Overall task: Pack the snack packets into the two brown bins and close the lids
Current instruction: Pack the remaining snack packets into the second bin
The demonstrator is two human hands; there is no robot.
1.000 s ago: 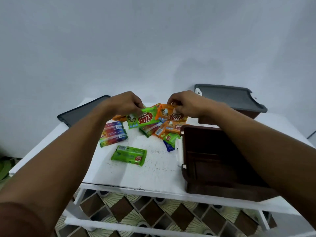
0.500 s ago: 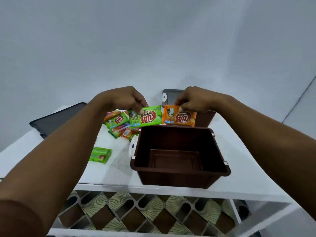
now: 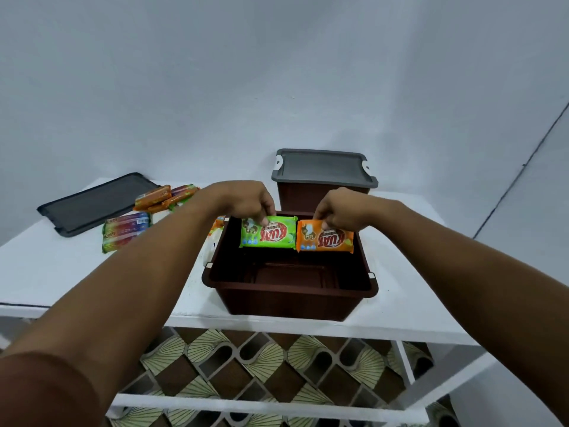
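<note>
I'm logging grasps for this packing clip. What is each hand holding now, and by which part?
The left hand pinches the green packet at its upper long edge; the right hand pinches the orange packet at its upper long edge.

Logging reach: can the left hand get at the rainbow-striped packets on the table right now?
Likely yes, once freed: nothing covers the nearby rainbow-striped packets, but the left hand pinches the green packet over the open bin.

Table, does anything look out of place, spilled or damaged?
Nothing spilled or damaged. The loose dark lid lies off the open brown bin, at the far left of the table, beside an untidy heap of packets.
</note>
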